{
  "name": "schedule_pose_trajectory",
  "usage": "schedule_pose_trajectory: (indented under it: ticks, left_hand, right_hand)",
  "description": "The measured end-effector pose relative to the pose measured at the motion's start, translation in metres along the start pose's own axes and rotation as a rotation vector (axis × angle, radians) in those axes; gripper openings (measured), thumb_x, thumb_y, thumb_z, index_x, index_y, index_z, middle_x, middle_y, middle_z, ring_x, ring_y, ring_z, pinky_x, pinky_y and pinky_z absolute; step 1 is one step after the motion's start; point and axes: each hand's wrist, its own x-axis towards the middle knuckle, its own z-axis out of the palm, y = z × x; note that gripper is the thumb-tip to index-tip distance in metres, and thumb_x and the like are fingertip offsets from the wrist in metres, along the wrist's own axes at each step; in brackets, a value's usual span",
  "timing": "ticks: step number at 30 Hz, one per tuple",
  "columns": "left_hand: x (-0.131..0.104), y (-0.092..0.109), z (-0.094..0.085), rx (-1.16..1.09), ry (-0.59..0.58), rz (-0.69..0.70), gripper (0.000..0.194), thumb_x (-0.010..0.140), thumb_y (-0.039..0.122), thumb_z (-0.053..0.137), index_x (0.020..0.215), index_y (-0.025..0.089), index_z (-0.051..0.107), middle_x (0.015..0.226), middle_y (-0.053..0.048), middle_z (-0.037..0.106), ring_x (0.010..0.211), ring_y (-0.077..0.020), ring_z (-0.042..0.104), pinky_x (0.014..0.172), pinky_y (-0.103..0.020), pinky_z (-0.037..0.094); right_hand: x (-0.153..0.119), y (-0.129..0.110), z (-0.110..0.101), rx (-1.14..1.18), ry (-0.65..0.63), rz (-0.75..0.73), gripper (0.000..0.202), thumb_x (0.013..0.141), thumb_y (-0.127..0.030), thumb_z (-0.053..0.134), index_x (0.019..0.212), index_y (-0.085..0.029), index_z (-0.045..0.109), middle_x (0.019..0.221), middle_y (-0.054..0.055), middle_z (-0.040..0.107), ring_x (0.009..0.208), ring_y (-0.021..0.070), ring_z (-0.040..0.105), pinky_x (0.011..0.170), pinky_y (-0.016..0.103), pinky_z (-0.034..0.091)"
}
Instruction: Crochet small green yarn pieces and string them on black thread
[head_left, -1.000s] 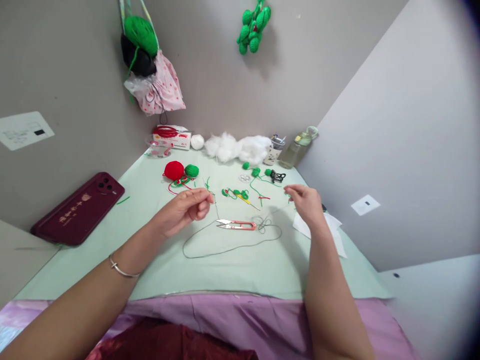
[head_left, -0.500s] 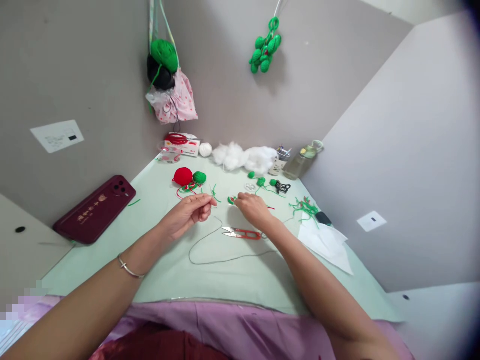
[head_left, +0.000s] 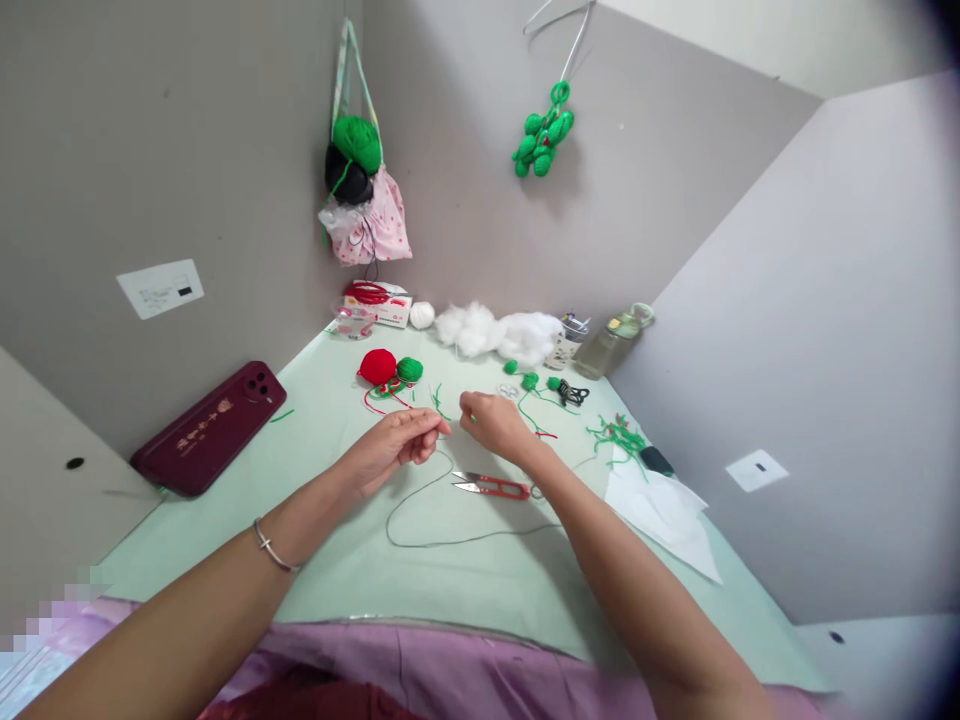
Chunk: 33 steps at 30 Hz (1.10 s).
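Observation:
My left hand (head_left: 396, 446) is over the middle of the table, thumb and forefinger pinched together. Whatever they hold is too small to make out. Just to its right, my right hand (head_left: 495, 425) is closed with its fingertips turned down, so what lies in them is hidden. A small gap separates the two hands. Below them on the table lie thread snips (head_left: 491, 486) with orange-red handles, blades pointing left. A thin dark thread (head_left: 442, 543) curves around them in a loose loop. Green yarn snippets (head_left: 441, 402) lie just beyond my left hand.
Red yarn ball (head_left: 377, 366) and green yarn ball (head_left: 409, 370) sit behind my left hand. White stuffing (head_left: 469, 330), a bottle (head_left: 611, 345) and small green pieces (head_left: 530, 382) are farther back. A phone (head_left: 210, 428) leans at left; white paper (head_left: 660, 520) lies right.
The view has shifted, so everything appears slightly lower and to the right. A small green-and-red piece seen at my right fingertips is now hidden, and that hand has drawn slightly nearer my left.

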Motion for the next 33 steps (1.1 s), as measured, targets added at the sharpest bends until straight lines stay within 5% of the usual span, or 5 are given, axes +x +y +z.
schedule_pose_trajectory:
  ticks: [3, 6, 11, 21, 33]
  left_hand:
    - [-0.001, -0.001, 0.003, 0.03, -0.029, -0.007, 0.03, 0.089, 0.043, 0.062, 0.084, 0.013, 0.067, 0.065, 0.003, 0.046, 0.057, -0.0081, 0.042, 0.056, -0.023, 0.032]
    - [-0.002, -0.001, 0.007, 0.064, -0.067, -0.025, 0.031, 0.09, 0.044, 0.06, 0.085, 0.014, 0.068, 0.061, 0.004, 0.044, 0.055, -0.0087, 0.041, 0.056, -0.023, 0.032]
    - [-0.003, -0.003, 0.012, 0.112, -0.12, -0.058, 0.03, 0.091, 0.042, 0.058, 0.084, 0.014, 0.067, 0.057, 0.004, 0.042, 0.055, -0.0101, 0.041, 0.057, -0.024, 0.033]
    - [-0.004, -0.003, 0.013, 0.173, -0.184, -0.11, 0.031, 0.092, 0.043, 0.057, 0.084, 0.016, 0.067, 0.057, 0.005, 0.039, 0.054, -0.0099, 0.038, 0.057, -0.024, 0.033]
    - [-0.004, -0.016, 0.019, 0.184, -0.164, -0.069, 0.034, 0.093, 0.046, 0.054, 0.088, 0.016, 0.069, 0.059, 0.004, 0.043, 0.057, -0.0109, 0.041, 0.061, -0.024, 0.034]
  right_hand:
    - [-0.019, 0.0, -0.008, 0.349, 0.109, 0.083, 0.02, 0.093, -0.02, 0.039, 0.101, -0.017, 0.057, 0.076, 0.001, 0.063, 0.061, 0.0112, 0.055, 0.058, 0.023, 0.04]
    - [-0.041, -0.006, -0.007, 1.094, 0.238, 0.205, 0.015, 0.089, -0.03, 0.052, 0.094, -0.018, 0.059, 0.064, -0.005, 0.05, 0.051, 0.0074, 0.04, 0.049, 0.021, 0.03]
    - [-0.06, -0.02, -0.001, 1.703, 0.193, 0.287, 0.035, 0.07, -0.036, 0.08, 0.097, -0.016, 0.069, 0.065, -0.005, 0.054, 0.053, 0.0058, 0.04, 0.052, 0.023, 0.032]
    - [-0.063, -0.017, -0.001, 1.907, 0.183, 0.358, 0.031, 0.063, -0.036, 0.088, 0.078, -0.016, 0.07, 0.066, -0.003, 0.057, 0.06, 0.0072, 0.049, 0.056, 0.021, 0.042]
    - [-0.067, -0.04, -0.004, 1.516, 0.36, 0.15, 0.017, 0.075, -0.032, 0.078, 0.072, -0.019, 0.067, 0.064, -0.001, 0.061, 0.064, 0.0121, 0.053, 0.066, 0.027, 0.043]
